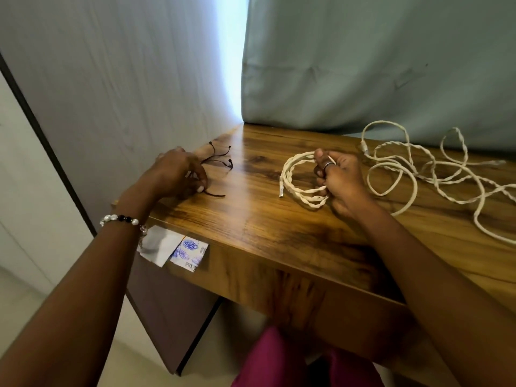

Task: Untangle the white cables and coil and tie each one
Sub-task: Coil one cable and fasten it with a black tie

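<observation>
Wood-grain counter [279, 233], backed by grey-green curtains [363, 60] with a bright gap of light in the upper centre of the frame. In the centre-right we log a coiled white cable [300, 180], its loops gathered in our right hand [339, 178]; the fingers [321, 174] are closed around the coil, and the plug end sticks out at the coil's left, touching the counter. At right lies the loose white cable [435, 171], sprawled in untidy twisted loops toward the frame edge. At centre-left our left hand [178, 173], beaded bracelet [122, 219] at the wrist, rests fingers-down on a bunch of thin dark ties [220, 160]; whether it grips one we cannot tell. Scribbled paper scraps [178, 251] hang at the counter's front edge.
</observation>
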### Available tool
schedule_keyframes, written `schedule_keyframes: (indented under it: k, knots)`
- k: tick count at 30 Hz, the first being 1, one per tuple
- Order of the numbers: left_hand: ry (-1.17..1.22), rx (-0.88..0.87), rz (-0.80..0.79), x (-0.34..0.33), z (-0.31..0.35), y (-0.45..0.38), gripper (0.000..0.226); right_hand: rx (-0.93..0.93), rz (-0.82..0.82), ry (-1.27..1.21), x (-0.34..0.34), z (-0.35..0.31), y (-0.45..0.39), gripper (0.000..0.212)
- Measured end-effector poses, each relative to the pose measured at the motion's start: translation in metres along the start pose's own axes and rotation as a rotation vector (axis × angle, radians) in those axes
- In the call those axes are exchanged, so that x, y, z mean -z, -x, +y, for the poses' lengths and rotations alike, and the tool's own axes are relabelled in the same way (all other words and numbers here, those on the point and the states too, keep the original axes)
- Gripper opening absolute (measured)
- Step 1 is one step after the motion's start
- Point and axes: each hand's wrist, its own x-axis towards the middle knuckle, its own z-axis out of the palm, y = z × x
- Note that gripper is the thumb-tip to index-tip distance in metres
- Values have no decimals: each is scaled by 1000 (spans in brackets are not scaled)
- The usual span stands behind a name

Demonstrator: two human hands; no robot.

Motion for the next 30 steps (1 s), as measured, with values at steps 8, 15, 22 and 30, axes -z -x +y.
schedule_keyframes:
  k: [8,15,22,30]
  knots:
    - [214,207,294,-23,10,-4,11,4,-5,5,2,0,2,23]
    - [60,250,301,-33,12,-39,28,-12,-1,20,2,0,2,21]
    - [-61,249,234,-43,27,-58,20,-9,-30,26,1,2,-1,20]
    - [567,272,406,-18,64,-61,10,18,-10,1,0,-2,-2,22]
